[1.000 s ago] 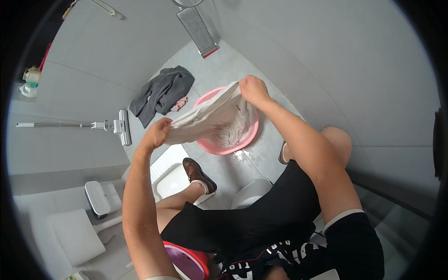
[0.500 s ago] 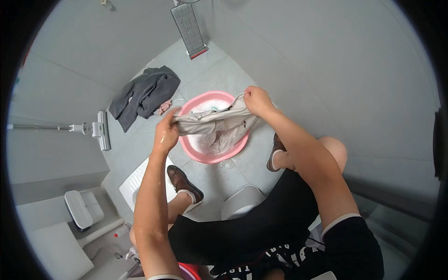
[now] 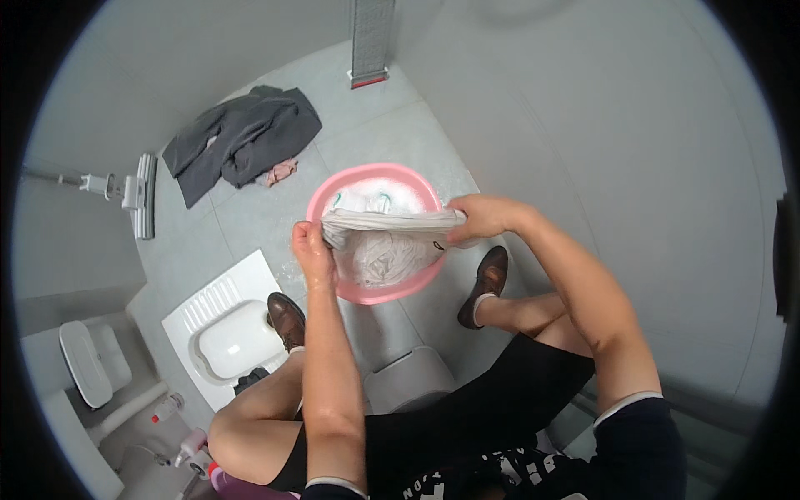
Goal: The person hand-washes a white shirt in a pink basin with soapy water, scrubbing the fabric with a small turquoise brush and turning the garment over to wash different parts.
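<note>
A light grey garment (image 3: 387,222) is stretched sideways between my hands, its lower part hanging into a pink basin (image 3: 372,297) on the floor. My left hand (image 3: 312,248) is closed on the garment's left end, over the basin's left rim. At the right rim, my right hand (image 3: 479,218) grips the other end, fingers wrapped round the cloth. White suds (image 3: 400,193) and white cloth with green marks show behind the stretched band. What lies under the garment in the basin is hidden.
A dark grey garment (image 3: 250,133) lies at the far left, beside a small pink cloth (image 3: 282,172). Flat mops (image 3: 143,196) lean nearby and at the far wall (image 3: 368,50). A white squat toilet (image 3: 233,337) is at left; my brown shoes (image 3: 492,273) flank the basin.
The garment has been drawn into a narrower, tauter band. My right hand has come down level with the left. The head view has shifted, so floor things sit elsewhere in the picture.
</note>
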The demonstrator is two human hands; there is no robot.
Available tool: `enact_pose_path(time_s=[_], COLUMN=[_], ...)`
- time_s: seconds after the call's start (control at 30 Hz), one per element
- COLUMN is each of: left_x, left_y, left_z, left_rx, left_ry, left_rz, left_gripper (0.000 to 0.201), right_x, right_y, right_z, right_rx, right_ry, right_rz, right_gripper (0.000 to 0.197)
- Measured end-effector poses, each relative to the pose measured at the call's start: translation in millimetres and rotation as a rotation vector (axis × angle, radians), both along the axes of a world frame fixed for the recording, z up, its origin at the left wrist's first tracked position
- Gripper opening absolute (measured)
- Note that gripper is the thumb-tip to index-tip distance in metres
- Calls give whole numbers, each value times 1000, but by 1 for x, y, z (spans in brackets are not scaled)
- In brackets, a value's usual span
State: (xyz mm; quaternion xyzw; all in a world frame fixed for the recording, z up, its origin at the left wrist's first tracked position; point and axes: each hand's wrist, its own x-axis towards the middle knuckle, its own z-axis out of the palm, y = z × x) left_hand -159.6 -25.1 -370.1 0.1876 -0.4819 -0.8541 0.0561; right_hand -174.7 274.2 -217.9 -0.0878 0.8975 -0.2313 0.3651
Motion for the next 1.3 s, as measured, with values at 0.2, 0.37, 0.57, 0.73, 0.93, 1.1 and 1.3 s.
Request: enact_pose_path(time_s=[0.2,0.37,0.57,0.73,0.93,1.1,1.3], left_x=[15,4,-4,5,11,10,29], left_y=[40,41,54,46,69,71,56], left_z=[-48,-95,-64,-104,-104,-129,-179], left_rx=[215,395,640,449,205,-120,43], left_ry=[-362,-356,-489,-558,-688,-589,-556], left_rz=[139,-27,123,102,-65,-4,39], left_gripper=[20,26,20,20,25,35,50], right_x=[-19,73,14,-19,-31,-38,-29], right_y=[-41,-143,-199,-200,-149,-102,-94], right_z=[-59,-122,-142,-193,-256,-291,-298], right_rx=[-140,-442,-22,-155,7,30,232], right_ry=[65,291,173,451,128,286,176], right_rz=[-349,-298,-223,-506,-484,-626,37], right_gripper=[52,43,29,45,54,44,21])
